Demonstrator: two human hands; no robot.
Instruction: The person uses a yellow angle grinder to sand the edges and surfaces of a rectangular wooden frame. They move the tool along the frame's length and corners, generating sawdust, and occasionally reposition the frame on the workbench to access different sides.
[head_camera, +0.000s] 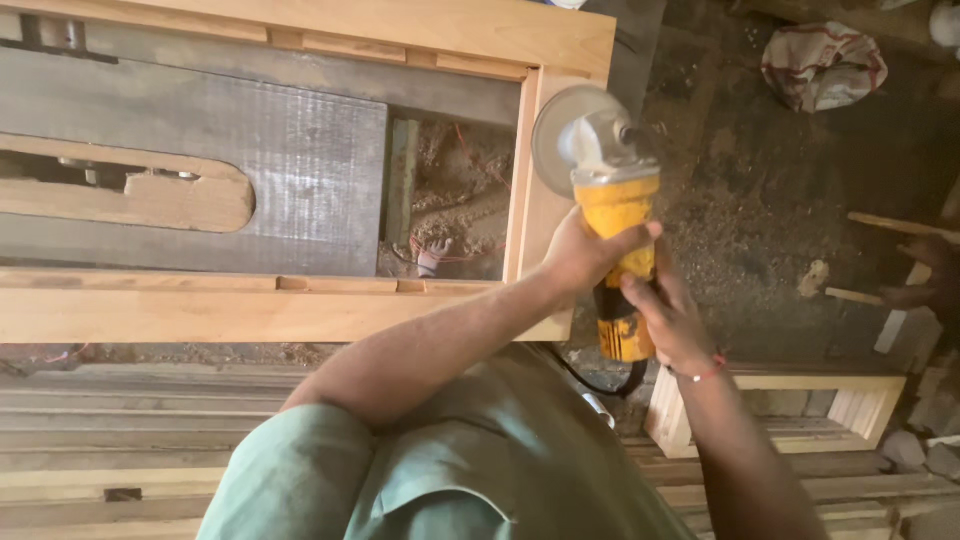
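While the camera looks straight down from the person's head, both hands close around a yellow angle grinder (615, 235) near the middle right of the view. The left hand (580, 255) wraps the front of the tool's yellow body, its fingers curled over the top just behind the grey gear head. The right hand (668, 315) grips the rear of the body, fingers folded around it, with a thin red thread bracelet (700, 372) on the wrist. A black power cord (600, 385) loops out from the tool's back end.

At the grinder's front, a round grey sanding disc (562, 135) lies against the right-hand upright of a pale wooden frame (300, 310). That frame rests flat across a dark grey desk (250, 150), which has a long rounded slot with a wooden piece set in it. Through an opening inside the frame, sawdust and scraps show on the ground below.

Below the hands, the person's green shirt (450, 470) fills the lower middle. Planks (120, 440) lie stacked at lower left, and a smaller pale wooden frame (790, 410) sits at lower right. To the right, the dirt floor (780, 200) is covered in sawdust, with a crumpled white and red cloth (822, 65) at upper right.
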